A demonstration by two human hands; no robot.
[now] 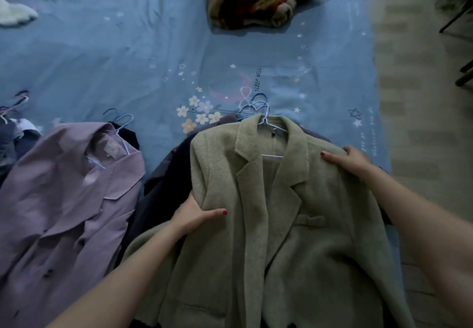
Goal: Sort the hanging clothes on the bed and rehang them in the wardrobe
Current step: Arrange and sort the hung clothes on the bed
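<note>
I see a fuzzy pale green coat (pixel 289 212) on white hanger (pixel 272 133), wide lapels, my left hand (pixel 197 215) pinching its shoulder edge, my right hand (pixel 350 160) grasping the other shoulder

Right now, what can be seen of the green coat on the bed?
The pale green coat looks woolly and thick, with wide notched lapels and a chest pocket flap. It lies front up on a wire hanger, on top of darker clothes. The left hand grips its one shoulder edge; the right hand holds the other shoulder.
</note>
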